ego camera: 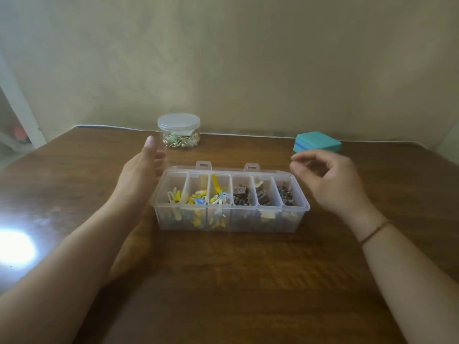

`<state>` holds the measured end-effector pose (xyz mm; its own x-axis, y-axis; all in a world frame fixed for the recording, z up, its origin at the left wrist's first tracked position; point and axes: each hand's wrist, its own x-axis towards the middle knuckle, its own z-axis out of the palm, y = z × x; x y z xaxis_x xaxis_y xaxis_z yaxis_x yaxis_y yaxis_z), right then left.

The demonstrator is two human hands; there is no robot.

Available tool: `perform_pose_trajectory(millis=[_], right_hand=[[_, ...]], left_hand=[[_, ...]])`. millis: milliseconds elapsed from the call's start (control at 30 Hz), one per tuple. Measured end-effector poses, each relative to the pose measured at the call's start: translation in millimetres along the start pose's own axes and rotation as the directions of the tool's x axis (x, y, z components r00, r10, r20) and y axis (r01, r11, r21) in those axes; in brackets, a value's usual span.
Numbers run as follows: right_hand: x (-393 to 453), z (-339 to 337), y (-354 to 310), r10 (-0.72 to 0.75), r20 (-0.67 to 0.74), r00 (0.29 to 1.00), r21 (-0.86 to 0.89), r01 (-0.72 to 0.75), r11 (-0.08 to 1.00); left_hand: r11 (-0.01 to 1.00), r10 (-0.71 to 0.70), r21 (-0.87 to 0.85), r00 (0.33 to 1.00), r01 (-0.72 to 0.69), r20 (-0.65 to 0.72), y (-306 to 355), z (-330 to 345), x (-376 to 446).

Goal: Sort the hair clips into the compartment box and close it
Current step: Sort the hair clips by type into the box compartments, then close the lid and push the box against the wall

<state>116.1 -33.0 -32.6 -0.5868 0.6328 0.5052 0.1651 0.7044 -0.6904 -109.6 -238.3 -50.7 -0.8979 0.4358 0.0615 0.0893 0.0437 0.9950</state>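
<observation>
A clear plastic compartment box [231, 219] stands in the middle of the wooden table. Its left compartments hold yellow, white and blue hair clips [198, 197]. Its right compartments hold brown hair clips [241, 194]. Two tabs stick up at its far edge; I cannot tell whether a clear lid lies over it. My left hand [144, 170] hovers just left of the box, fingers straight and thumb up, holding nothing. My right hand [330, 180] hangs above the table to the right of the box, fingers loosely curled and blurred, with nothing visible in them.
A round clear jar [178, 131] with a lid, holding small pale items, stands at the back left by the wall. A teal box [318, 142] sits at the back right. A bright glare [15, 247] lies on the table's left side.
</observation>
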Motion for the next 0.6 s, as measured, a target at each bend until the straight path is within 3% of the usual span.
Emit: perform_pose_trajectory(millis=[67, 100, 200, 300, 367, 433, 500, 600], right_hand=[[5, -3, 7, 0.132, -0.169, 0.977, 0.243, -0.089, 0.966], [7, -2, 10, 0.236, -0.145, 0.961, 0.328, -0.179, 0.928], [5, 10, 21, 0.446, 0.141, 0.884, 0.243, -0.467, 0.85], [7, 15, 24, 0.49, 0.329, 0.807, 0.433, -0.59, 0.681], [10, 9, 25, 0.453, 0.377, 0.808, 0.614, -0.584, 0.531], [12, 2, 24, 0.405, 0.369, 0.836, 0.717, -0.534, 0.448], [12, -3, 19, 0.352, 0.331, 0.876, 0.725, -0.474, 0.5], [8, -6, 12, 0.239, 0.278, 0.93, 0.56, -0.359, 0.747]], left_hand=[[0.988, -0.135, -0.068, 0.99, 0.138, 0.046, 3, -1, -1], [0.974, -0.196, -0.097, 0.977, 0.204, 0.084, 4, -4, -3], [0.927, -0.292, -0.177, 0.933, 0.33, 0.212, 7, -10, -3], [0.924, -0.234, -0.235, 0.932, 0.301, 0.276, 6, -12, -2], [0.931, -0.132, -0.298, 0.955, 0.212, 0.267, 7, -11, -1], [0.925, -0.026, -0.359, 0.965, 0.122, 0.261, 10, -12, -3], [0.931, 0.073, -0.365, 0.959, 0.033, 0.273, 14, -16, -5], [0.956, 0.259, -0.218, 0.915, -0.197, 0.308, 14, -22, -5]])
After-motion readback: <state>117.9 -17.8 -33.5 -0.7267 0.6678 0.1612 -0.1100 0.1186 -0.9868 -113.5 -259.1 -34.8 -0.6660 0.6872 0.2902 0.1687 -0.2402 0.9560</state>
